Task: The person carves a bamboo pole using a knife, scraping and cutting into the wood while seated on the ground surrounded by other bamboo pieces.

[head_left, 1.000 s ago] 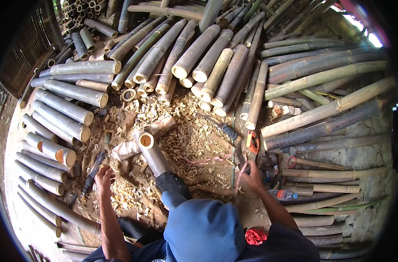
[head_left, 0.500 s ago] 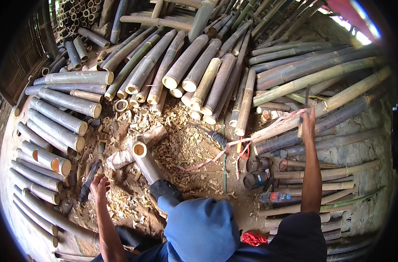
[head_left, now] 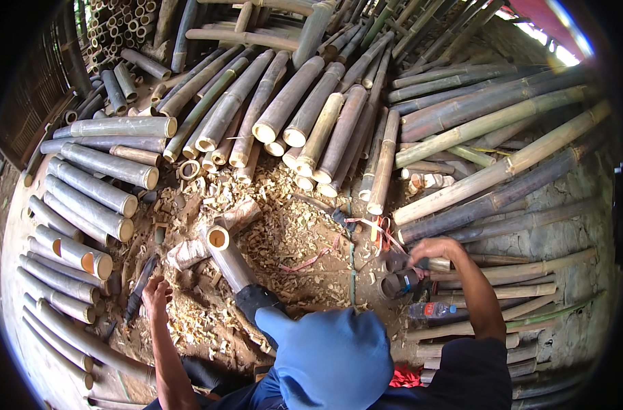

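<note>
My left hand hangs with loosely bent fingers, holding nothing, beside a dark wrapped-handled tool lying on the ground. At the right, my right hand reaches down over two short dark cylinders. Its fingers are bent and close together; whatever they grip is hidden. Just left of it lie pink strips and an orange thing. Between my hands, a bamboo tube slants over a pale log, its open end facing away from me and its near end against dark cloth.
Wood chips cover the ground ahead. Cut bamboo tubes are stacked at the left, with more bamboo lengths beyond. Long poles lie at the right. A plastic bottle rests near my right forearm, and red cloth is closer in.
My right hand has come down and left from over the long poles. The slim dark tool it held up no longer shows, and the pink strip has dropped. My left hand has barely moved.
</note>
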A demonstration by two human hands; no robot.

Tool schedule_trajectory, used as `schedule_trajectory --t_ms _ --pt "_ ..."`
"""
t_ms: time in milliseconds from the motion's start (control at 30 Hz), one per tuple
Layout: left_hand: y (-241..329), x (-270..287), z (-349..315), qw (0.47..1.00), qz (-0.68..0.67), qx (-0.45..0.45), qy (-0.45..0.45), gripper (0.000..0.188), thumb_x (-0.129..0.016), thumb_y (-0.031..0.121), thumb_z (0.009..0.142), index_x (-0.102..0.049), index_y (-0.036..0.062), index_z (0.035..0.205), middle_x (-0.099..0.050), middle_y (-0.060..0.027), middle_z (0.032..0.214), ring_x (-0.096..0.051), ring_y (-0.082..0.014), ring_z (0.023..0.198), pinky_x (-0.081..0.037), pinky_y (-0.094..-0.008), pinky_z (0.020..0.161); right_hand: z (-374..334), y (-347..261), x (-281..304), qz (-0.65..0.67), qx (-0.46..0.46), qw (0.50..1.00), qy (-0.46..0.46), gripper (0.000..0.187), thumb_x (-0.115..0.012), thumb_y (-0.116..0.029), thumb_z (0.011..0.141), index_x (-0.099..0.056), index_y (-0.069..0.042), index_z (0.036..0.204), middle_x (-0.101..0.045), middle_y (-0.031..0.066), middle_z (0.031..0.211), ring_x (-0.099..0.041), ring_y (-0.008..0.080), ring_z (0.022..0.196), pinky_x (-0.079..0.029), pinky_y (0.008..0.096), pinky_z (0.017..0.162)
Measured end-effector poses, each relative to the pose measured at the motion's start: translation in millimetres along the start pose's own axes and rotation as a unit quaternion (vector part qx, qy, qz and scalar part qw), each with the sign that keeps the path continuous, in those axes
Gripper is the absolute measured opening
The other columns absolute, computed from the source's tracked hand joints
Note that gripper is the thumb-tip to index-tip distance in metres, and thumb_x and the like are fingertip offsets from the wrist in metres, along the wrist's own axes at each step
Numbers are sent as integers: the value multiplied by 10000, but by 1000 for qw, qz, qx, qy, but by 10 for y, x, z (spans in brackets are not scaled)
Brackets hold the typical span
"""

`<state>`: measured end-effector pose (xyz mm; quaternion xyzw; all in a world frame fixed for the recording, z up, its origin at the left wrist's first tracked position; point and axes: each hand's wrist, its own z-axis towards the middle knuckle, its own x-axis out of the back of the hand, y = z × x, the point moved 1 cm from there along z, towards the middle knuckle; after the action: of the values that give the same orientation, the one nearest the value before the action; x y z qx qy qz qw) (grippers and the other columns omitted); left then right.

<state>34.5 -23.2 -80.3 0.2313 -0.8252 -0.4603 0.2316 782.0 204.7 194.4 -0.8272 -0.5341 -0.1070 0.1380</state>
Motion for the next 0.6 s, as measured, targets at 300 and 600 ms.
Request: schedule_trajectory --t_ms 300,600 --pt "411 -217 29 998 -48 -45 8 335 -689 167 979 -722 -22 1254 -748 -70 920 -690 -137 716 -547 -287 606 -128 -1877 -230 393 379 834 -78 516 -494 -412 1085 -595 1 1379 -731 156 997 -737 249 798 -647 425 698" --pt "1005 -282 -42 984 -135 -113 7 319 -719 186 988 -726 0 1247 -751 -69 923 -703 -143 742 -567 -294 642 -531 -3447 -641 2 488 873 -3 549 -538 -501 1119 -688 -45 1384 -727 71 945 -677 157 791 -565 326 721"
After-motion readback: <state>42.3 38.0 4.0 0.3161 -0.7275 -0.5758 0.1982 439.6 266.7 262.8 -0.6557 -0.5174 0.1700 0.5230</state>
